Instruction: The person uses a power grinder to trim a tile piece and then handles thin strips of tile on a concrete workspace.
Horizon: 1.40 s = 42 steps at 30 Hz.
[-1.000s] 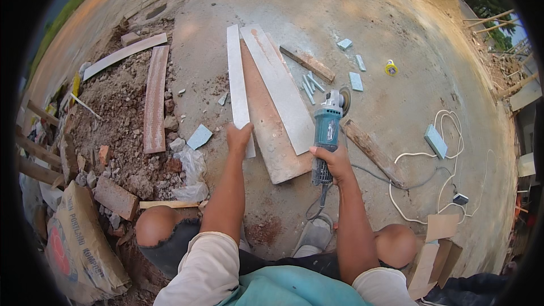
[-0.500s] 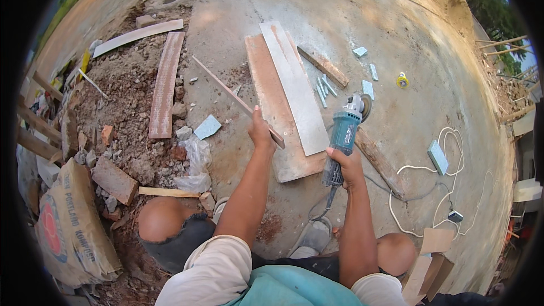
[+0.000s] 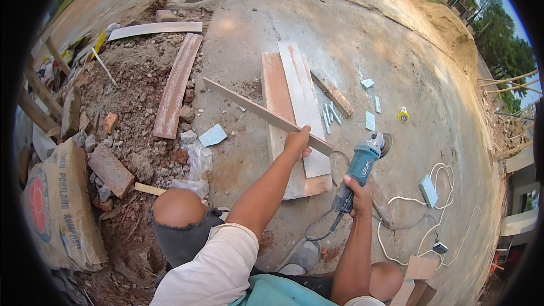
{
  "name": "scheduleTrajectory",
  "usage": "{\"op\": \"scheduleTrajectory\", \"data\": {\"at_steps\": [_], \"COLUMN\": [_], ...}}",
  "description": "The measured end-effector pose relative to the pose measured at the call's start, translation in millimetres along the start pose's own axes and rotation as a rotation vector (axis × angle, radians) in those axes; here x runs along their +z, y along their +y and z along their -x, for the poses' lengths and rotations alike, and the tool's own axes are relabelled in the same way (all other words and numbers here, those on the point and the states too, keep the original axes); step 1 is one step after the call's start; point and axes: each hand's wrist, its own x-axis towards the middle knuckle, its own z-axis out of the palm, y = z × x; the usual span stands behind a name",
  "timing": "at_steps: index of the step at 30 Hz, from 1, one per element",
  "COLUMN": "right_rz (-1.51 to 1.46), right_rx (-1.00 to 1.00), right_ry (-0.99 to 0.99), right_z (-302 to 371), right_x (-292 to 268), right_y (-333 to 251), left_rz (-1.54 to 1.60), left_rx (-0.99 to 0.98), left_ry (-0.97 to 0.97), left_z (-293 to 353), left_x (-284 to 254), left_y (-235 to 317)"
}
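strip (image 3: pixel 263 113) is gripped near its closer end by your left hand (image 3: pixel 298 143), edge-on, slanting over the wide board (image 3: pixel 274 88) and the pale slab (image 3: pixel 299 88) lying on it. your right hand (image 3: pixel 361 197) is wrapped around the grinder (image 3: pixel 362 161), to the right of the board, disc (image 3: pixel 387 145) end away from you.

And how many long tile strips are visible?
4: a held strip in the left hand, a white strip on the slab, a pale strip and reddish strip on the rubble; more may be hidden beneath.

Strip (image 3: pixel 255 107) in left hand (image 3: pixel 297 144), grinder (image 3: pixel 361 165) in right (image 3: pixel 361 197)
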Motion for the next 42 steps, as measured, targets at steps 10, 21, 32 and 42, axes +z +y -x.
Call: {"op": "scheduleTrajectory", "data": {"at_steps": [10, 21, 32, 42], "right_rz": [-0.026, -0.063, -0.085, -0.117], "right_rx": [-0.038, -0.028, 0.003, -0.075], "right_ry": [0.004, 0.035, 0.039, 0.014], "right_z": [-9.7, -8.2, -1.7, 5.8], "right_x": [6.3, 8.5, -8.6, 0.4], "right_y": [-3.6, -16.2, -2.3, -16.5], "left_rz": [-0.888, -1.863, -1.922, -1.767], "left_rx": [0.081, 0.516, 0.828, 0.94], "left_ry": [-0.098, 0.032, -0.104, -0.198], "left_z": [3.4, -64.4, -106.5, -89.3], "left_x": [-24.9, -123.8, -183.0, -193.9], "left_y": [60.9, 134.5, 116.3, 99.3]}}
